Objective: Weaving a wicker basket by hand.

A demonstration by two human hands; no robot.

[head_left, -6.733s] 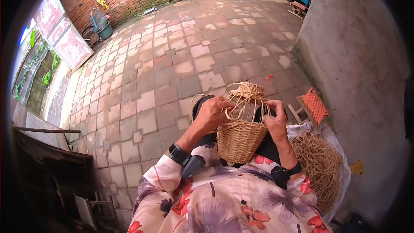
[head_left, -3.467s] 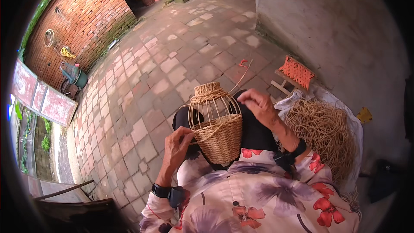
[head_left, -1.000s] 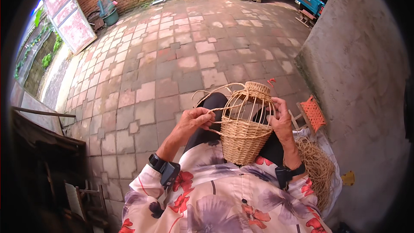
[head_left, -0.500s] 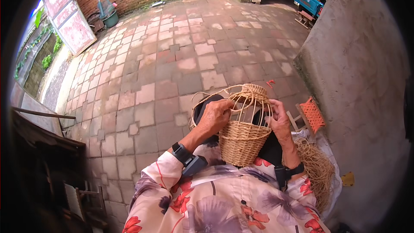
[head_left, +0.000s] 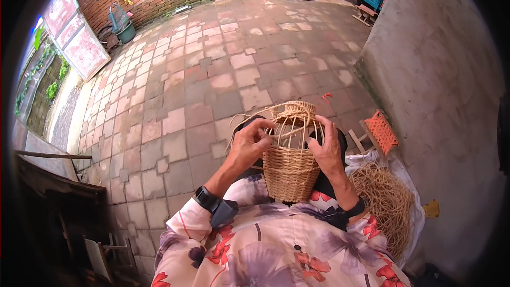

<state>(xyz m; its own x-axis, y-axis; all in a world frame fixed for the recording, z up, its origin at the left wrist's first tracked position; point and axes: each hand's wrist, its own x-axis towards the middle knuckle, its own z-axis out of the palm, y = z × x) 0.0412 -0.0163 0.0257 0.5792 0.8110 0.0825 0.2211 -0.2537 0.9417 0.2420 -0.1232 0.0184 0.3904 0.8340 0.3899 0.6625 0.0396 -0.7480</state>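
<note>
A woven wicker basket [head_left: 291,178] stands upright in my lap between my knees. Its lower body is tightly woven; above that, bare upright stakes run to a narrow woven neck. A loose strand [head_left: 240,119] trails off the neck toward the left. My left hand [head_left: 251,141] is curled at the stakes on the left side, thumb and forefinger bent around them. On the right side, my right hand [head_left: 328,151] grips the stakes, its thumb in front at the woven edge and its forefinger up near the neck. Some fingertips are hidden.
A heap of straw-coloured strands [head_left: 383,199] lies on a white sheet [head_left: 417,218] to my right. Beside it stands a small seat with orange webbing [head_left: 381,133], near a grey wall [head_left: 435,90]. A wooden pole [head_left: 53,154] juts in at left. Paving tiles [head_left: 175,111] stretch ahead.
Both hands have shifted on the stakes; my left thumb and forefinger are farther apart, and my right thumb now lies lower at the woven edge. The view has tilted slightly.
</note>
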